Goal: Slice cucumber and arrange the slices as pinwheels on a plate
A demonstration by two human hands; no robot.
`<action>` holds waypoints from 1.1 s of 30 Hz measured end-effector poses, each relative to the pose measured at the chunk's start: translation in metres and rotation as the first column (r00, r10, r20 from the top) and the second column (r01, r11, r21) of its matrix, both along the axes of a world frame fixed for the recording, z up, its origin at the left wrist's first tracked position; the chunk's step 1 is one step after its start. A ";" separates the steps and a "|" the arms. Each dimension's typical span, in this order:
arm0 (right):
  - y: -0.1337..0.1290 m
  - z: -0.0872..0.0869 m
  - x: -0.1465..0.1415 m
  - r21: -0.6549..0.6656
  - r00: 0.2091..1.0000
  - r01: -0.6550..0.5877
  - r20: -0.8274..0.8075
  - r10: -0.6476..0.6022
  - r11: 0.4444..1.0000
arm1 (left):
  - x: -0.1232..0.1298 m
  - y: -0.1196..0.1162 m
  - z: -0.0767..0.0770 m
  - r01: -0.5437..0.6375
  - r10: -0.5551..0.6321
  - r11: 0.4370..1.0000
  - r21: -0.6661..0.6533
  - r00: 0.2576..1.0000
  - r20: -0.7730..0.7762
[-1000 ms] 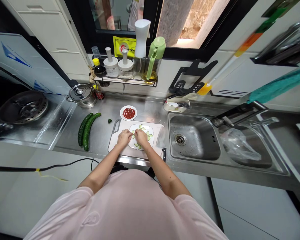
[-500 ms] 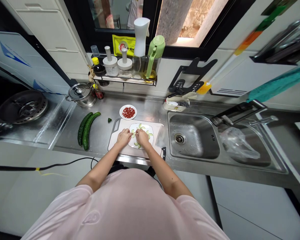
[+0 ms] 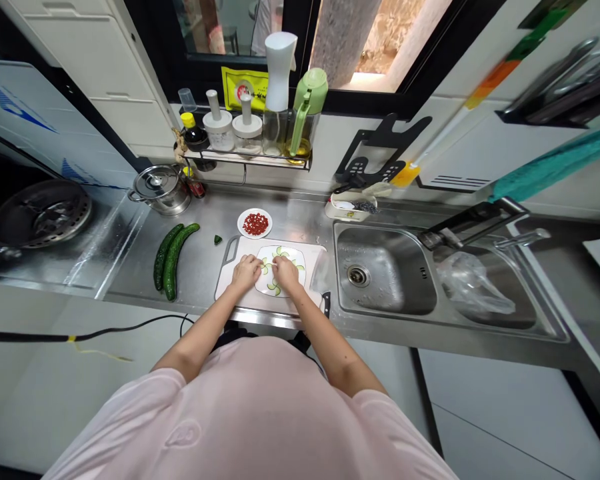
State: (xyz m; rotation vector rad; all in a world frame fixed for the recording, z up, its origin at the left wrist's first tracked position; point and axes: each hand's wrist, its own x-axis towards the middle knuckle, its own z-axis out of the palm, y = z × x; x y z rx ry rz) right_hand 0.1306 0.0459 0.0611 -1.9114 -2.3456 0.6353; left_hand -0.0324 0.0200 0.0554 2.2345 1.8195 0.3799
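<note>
A white square plate (image 3: pixel 263 283) rests on the pale cutting board (image 3: pixel 314 259). Thin curved cucumber slices (image 3: pixel 274 289) lie on it in small pinwheel-like groups. My left hand (image 3: pixel 247 272) is at the plate's left edge, its bent fingers close together by the left group of slices. Over the middle of the plate, my right hand (image 3: pixel 285 273) has its fingers pinched together; whatever is between the fingertips is too small to make out. The right hand covers part of the plate and the slices on its right side.
Left of the board lie two whole cucumbers (image 3: pixel 177 260) and a small cucumber end (image 3: pixel 217 239). A white dish of red pieces (image 3: pixel 255 223) stands behind the board. A black knife handle (image 3: pixel 326 305) sticks out at its right corner, near the sink (image 3: pixel 387 270).
Both hands stay over the plate with only slight finger movement. My left fingers have drawn back slightly from the slices. The whole view has shifted a little.
</note>
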 end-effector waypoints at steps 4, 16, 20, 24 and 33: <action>0.000 0.003 0.007 0.015 0.999 0.019 -0.031 -0.019 1.000 | -0.001 -0.001 0.000 0.021 -0.021 1.000 0.015 1.000 0.000; -0.008 0.006 0.018 0.029 0.994 0.015 -0.106 -0.012 0.999 | -0.002 -0.001 -0.006 0.172 -0.169 0.985 0.012 0.978 -0.124; -0.011 0.003 0.002 0.001 0.996 -0.067 -0.065 0.067 0.998 | -0.005 0.002 -0.005 0.208 -0.203 0.978 0.016 0.968 -0.149; -0.010 0.002 -0.006 -0.028 0.995 -0.103 -0.009 0.103 0.994 | -0.008 0.004 -0.003 0.230 -0.227 0.973 0.000 0.963 -0.148; -0.009 0.000 -0.005 -0.014 0.994 -0.113 -0.006 0.113 0.994 | -0.010 0.007 -0.002 0.250 -0.249 0.968 -0.011 0.962 -0.109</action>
